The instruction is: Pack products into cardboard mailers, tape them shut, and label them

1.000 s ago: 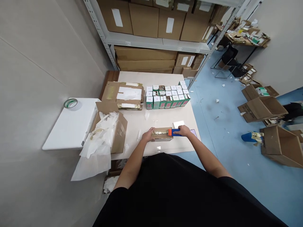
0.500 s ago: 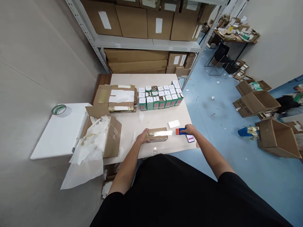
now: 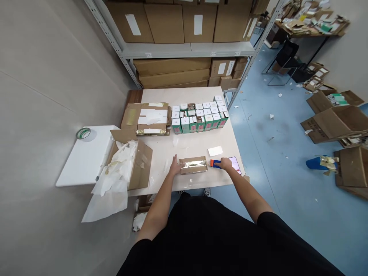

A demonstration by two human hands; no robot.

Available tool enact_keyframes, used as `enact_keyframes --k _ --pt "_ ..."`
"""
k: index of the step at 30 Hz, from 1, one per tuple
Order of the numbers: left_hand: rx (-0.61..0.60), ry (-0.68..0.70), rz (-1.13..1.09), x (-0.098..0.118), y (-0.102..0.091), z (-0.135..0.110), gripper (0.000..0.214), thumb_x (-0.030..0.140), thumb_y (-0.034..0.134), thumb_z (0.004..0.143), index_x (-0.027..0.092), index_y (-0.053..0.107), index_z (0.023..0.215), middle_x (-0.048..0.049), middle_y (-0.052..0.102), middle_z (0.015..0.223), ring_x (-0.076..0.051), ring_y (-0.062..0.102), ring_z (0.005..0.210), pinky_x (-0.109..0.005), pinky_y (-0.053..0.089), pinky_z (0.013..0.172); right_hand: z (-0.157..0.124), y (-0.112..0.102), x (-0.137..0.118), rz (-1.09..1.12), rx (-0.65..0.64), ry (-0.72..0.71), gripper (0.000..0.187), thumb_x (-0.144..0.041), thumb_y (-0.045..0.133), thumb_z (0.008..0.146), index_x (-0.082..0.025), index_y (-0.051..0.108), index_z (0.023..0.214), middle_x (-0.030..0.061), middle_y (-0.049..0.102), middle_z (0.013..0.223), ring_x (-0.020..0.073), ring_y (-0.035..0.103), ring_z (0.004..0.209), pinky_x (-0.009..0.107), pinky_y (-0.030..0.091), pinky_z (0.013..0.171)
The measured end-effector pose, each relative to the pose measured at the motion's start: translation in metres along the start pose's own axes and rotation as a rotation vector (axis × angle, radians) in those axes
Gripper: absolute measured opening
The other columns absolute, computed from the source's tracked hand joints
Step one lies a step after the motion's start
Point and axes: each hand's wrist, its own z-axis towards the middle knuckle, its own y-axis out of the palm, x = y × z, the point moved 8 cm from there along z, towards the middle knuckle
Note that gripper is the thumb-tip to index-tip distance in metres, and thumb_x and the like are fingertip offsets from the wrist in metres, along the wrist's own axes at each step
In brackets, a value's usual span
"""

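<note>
White card (image 3: 215, 151), phone (image 3: 235, 165), green boxes (image 3: 200, 124), right fingers (image 3: 221, 164) gripping dispenser (image 3: 213, 163), left fingers (image 3: 178, 168) spread at carton (image 3: 193, 165)

Near the centre are two hands (image 3: 225, 164), one taped carton (image 3: 193, 165), one blue-and-orange tool (image 3: 215, 163), one phone (image 3: 235, 165) and one white card (image 3: 215, 151). Seven green-and-white boxes (image 3: 200, 124) make the front row above; one tape roll (image 3: 78, 134) sits at left.

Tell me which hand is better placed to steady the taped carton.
Probably the left hand: it is at the left end of the taped carton, while the right hand grips the blue-and-orange tool.
</note>
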Motion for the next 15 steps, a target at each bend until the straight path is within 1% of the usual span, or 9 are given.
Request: enact_keyframes --k 2,4,7,9,12,15 --pt "0.019 -0.101 -0.023 -0.009 0.011 -0.001 0.090 0.060 0.067 0.089 0.019 0.032 0.161 -0.0188 0.044 0.162 -0.033 0.047 0.146 -0.039 0.040 0.115 -0.001 0.005 0.000 0.021 -0.007 0.001 0.065 -0.072 0.064 0.086 -0.013 0.071 0.113 0.0184 0.074 0.109 0.0271 0.072 0.100 0.026 0.047 0.070" --pt "0.023 -0.143 -0.016 -0.013 0.022 -0.002 0.079 0.058 0.057 0.095 0.018 0.035 0.159 -0.0169 0.055 0.153 -0.032 0.053 0.141 -0.039 0.042 0.112 -0.003 0.006 0.001 0.032 -0.003 0.002 0.066 -0.073 0.063 0.087 -0.013 0.071 0.113 0.0183 0.074 0.109 0.0270 0.072 0.100 0.026 0.046 0.069" --pt "0.062 -0.161 0.010 -0.019 0.028 -0.002 0.073 0.056 0.049 0.099 0.018 0.034 0.161 -0.0155 0.060 0.149 -0.031 0.057 0.137 -0.038 0.043 0.109 -0.008 0.006 0.002 0.045 -0.003 0.012 0.064 -0.072 0.061 0.088 -0.013 0.072 0.112 0.0178 0.074 0.108 0.0263 0.072 0.099 0.025 0.045 0.068" --pt "0.048 -0.161 0.016 -0.023 0.028 -0.001 0.074 0.059 0.047 0.099 0.019 0.036 0.160 -0.0154 0.063 0.146 -0.032 0.060 0.134 -0.038 0.045 0.107 -0.011 0.006 0.000 0.050 -0.009 0.017 0.062 -0.070 0.062 0.089 -0.013 0.072 0.111 0.0178 0.074 0.108 0.0259 0.072 0.098 0.026 0.045 0.067" --pt "0.027 -0.143 0.011 -0.027 0.024 -0.001 0.071 0.061 0.048 0.098 0.021 0.044 0.156 -0.0156 0.065 0.142 -0.032 0.062 0.130 -0.038 0.046 0.104 -0.017 0.005 -0.006 0.050 -0.014 0.029 0.058 -0.066 0.065 0.089 -0.013 0.072 0.111 0.0180 0.075 0.109 0.0255 0.072 0.096 0.026 0.045 0.066" --pt "0.037 -0.120 -0.026 -0.033 0.017 -0.001 0.066 0.060 0.049 0.099 0.021 0.050 0.152 -0.0148 0.068 0.139 -0.032 0.064 0.128 -0.038 0.047 0.104 -0.025 0.003 -0.014 0.059 -0.013 0.045 0.057 -0.066 0.065 0.089 -0.014 0.072 0.111 0.0170 0.075 0.110 0.0254 0.072 0.097 0.025 0.044 0.065"
